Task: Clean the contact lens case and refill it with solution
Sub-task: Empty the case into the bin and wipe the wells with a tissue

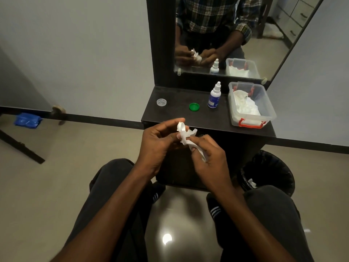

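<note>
My left hand (160, 140) grips the white contact lens case (181, 127) just in front of the dark shelf's edge. My right hand (207, 154) pinches a white tissue (188, 138) that is pressed against the case. On the shelf lie a clear cap (161, 102) at the left and a green cap (194, 106) near the middle. The solution bottle (214, 95), white with a blue label, stands upright and closed to the right of the green cap.
A clear plastic box (264, 103) with red latches holds tissues at the right end of the dark shelf (175, 114). A mirror (226, 35) rises behind. A black-lined bin (270, 171) stands on the floor at my right knee.
</note>
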